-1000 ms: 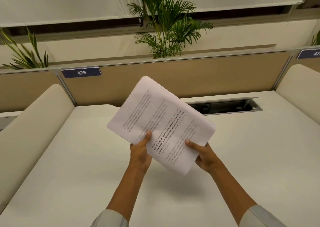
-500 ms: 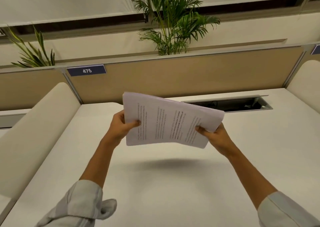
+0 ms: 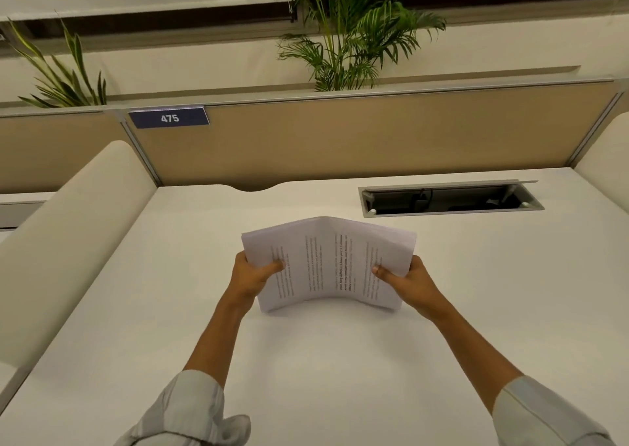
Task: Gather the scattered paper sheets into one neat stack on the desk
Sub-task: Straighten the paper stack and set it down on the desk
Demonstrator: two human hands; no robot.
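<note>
A stack of white printed paper sheets (image 3: 328, 265) stands on its lower edge on the white desk (image 3: 340, 360), bowed upward in the middle. My left hand (image 3: 253, 273) grips the stack's left side, thumb on the front face. My right hand (image 3: 406, 280) grips the right side the same way. The lines of text run sideways across the top sheet. No loose sheets show elsewhere on the desk.
An open cable tray slot (image 3: 449, 199) is set into the desk behind the stack to the right. A tan partition (image 3: 357, 139) with a "475" label (image 3: 169, 118) closes the back. Cream side dividers (image 3: 68, 241) flank the desk. Plants (image 3: 347, 27) rise behind.
The stack was held tilted in the air, then turned level; now both hands have lowered it so its bottom edge rests on the desk, and it bows in the middle.
</note>
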